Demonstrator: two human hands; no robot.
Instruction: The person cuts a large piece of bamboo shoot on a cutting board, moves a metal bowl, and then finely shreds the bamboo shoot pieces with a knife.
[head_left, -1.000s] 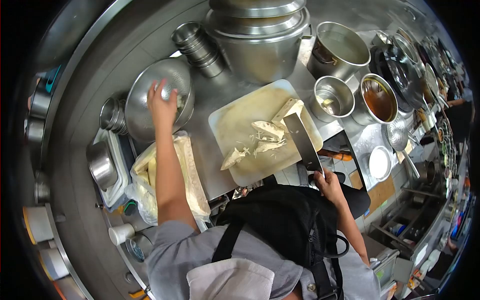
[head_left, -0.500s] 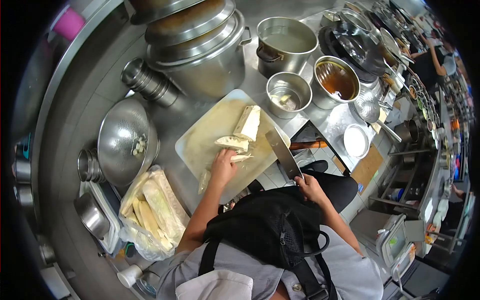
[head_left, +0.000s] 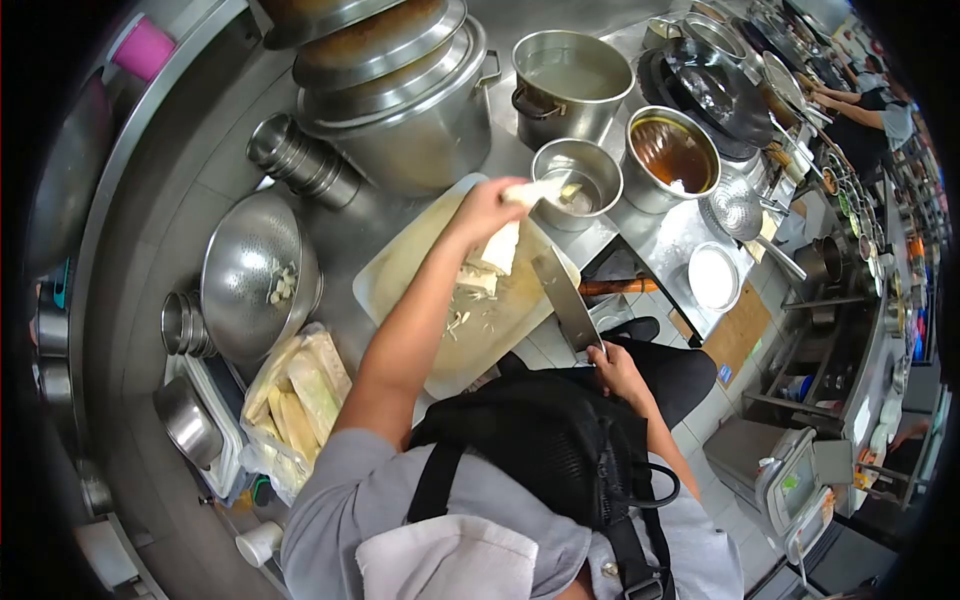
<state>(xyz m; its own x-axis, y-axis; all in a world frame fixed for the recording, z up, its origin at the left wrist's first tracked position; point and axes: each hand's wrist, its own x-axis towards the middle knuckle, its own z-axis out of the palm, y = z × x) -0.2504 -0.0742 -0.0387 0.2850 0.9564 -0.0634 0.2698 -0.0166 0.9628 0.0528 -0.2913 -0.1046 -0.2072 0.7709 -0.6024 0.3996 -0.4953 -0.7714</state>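
Head view, blurred pale piece (head_left: 532,192), end hidden by left hand (head_left: 482,212)

Left hand (head_left: 488,208): holds pale chunk (head_left: 534,192) near board (head_left: 408,272), far edge
Right hand (head_left: 620,371): grips cleaver (head_left: 567,303), board's right edge

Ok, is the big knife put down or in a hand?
In a hand: the right hand grips the knife by its handle end. Whether the knife touches the cutting board too, I can't tell.

From my head, one wide view faces forward and down, my grey shirt (head_left: 335,510) close at bottom, the table (head_left: 340,240) mid-frame.
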